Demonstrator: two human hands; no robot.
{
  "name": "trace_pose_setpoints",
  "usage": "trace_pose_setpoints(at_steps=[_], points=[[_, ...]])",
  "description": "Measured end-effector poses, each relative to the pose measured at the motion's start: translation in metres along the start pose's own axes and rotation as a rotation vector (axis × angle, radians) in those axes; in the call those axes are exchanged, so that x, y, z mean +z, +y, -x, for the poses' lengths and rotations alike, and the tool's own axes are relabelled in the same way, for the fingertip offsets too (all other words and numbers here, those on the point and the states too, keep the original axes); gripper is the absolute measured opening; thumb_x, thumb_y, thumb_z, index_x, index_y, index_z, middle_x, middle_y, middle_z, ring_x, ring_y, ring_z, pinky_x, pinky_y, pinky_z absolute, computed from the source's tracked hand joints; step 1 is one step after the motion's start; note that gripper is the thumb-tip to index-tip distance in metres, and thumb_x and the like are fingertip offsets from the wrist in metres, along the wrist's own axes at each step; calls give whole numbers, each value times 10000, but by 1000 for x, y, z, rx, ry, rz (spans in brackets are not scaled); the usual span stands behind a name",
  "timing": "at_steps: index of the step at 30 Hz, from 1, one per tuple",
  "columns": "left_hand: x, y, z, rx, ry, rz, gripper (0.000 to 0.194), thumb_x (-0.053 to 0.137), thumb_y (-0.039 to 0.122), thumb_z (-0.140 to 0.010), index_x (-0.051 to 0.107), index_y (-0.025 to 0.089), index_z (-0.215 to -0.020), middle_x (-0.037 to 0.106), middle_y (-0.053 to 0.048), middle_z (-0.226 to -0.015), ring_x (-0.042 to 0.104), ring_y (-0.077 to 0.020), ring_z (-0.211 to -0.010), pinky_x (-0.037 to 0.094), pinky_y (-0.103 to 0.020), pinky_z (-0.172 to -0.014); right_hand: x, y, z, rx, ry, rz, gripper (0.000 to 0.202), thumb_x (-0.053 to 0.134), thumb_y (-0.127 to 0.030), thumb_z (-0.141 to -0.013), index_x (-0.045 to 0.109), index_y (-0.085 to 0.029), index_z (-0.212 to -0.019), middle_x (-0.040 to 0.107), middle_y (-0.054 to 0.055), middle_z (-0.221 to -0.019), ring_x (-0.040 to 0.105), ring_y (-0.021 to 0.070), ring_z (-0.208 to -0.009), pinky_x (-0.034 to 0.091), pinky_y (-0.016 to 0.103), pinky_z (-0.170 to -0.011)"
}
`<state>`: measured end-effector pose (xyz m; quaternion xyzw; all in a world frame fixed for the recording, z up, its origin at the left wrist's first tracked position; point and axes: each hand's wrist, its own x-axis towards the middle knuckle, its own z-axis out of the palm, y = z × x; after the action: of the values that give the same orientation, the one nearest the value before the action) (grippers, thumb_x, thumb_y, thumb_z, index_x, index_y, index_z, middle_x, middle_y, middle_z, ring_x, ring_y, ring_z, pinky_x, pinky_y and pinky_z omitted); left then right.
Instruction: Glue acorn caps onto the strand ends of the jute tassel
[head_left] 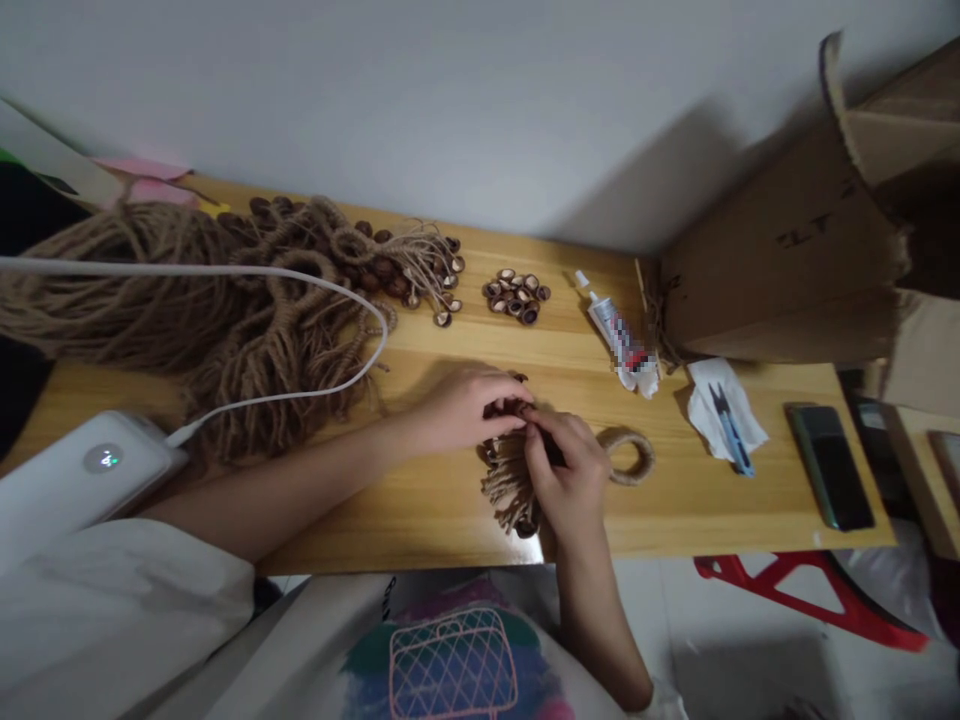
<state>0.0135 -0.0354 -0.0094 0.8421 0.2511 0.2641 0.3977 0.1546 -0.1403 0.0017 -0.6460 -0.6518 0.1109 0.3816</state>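
Note:
My left hand [484, 405] and my right hand [574, 468] meet near the table's front edge, fingertips pinched together on a small brown nutshell [519, 407]. Fingers cover much of it. Beneath them spreads a tassel of jute cord [510, 487], with more dark shells at some strand ends. To the right of my right hand, a cord-wrapped ring [646, 460] lies flat; its link to the tassel is hidden by the hand. A small heap of halved nutshells [528, 312] sits farther back on the wooden table [450, 350].
Bundles of jute cord [142, 290] and finished-looking tassels [262, 340] crowd the left. A white power bank [75, 490] trails a cable [322, 392]. Rightward are a glue tube [615, 330], blue thread snips [731, 430] on tissue [703, 390], a phone [834, 468] and a cardboard box [780, 260].

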Motion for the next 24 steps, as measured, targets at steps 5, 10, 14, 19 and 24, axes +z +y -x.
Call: trace_pose_setpoints(at_steps=[5, 10, 14, 19, 24], points=[[-1, 0, 0, -8, -19, -18, 187, 675, 186, -773, 672, 169, -959, 724, -29, -858, 651, -142, -760, 502, -284, -738, 0, 1, 1, -19, -3, -10, 207, 529, -132, -858, 657, -197, -1007, 675, 51, -913, 609, 175, -841, 492, 343, -755], [-1, 0, 0, -21, -36, -22, 196, 676, 193, -777, 672, 164, -971, 730, -39, -905, 663, -160, -816, 505, -297, -774, 0, 1, -1, -29, -10, -4, 197, 525, -134, -860, 662, -191, -989, 672, 56, -896, 607, 174, -820, 490, 336, -739], [-2, 0, 0, -7, -41, -37, 199, 680, 193, -777, 673, 173, -975, 734, -32, -912, 666, -158, -816, 504, -291, -773, 1, 0, -2, -15, -21, 3, 201, 507, -161, -870, 667, -211, -981, 675, 51, -876, 611, 180, -803, 492, 345, -725], [-4, 0, -1, 28, -42, -55, 190, 671, 189, -788, 674, 177, -978, 732, -32, -926, 666, -163, -849, 501, -298, -789, 1, -1, -3, 0, -38, -13, 207, 499, -170, -873, 664, -207, -992, 680, 54, -895, 615, 184, -820, 492, 360, -745], [-3, 0, 0, 21, -47, -54, 187, 664, 188, -791, 670, 178, -978, 730, -27, -913, 662, -152, -817, 502, -293, -768, 0, 0, -2, 8, -46, -11, 204, 499, -176, -874, 654, -215, -1002, 680, 47, -899, 615, 187, -821, 489, 359, -740]])
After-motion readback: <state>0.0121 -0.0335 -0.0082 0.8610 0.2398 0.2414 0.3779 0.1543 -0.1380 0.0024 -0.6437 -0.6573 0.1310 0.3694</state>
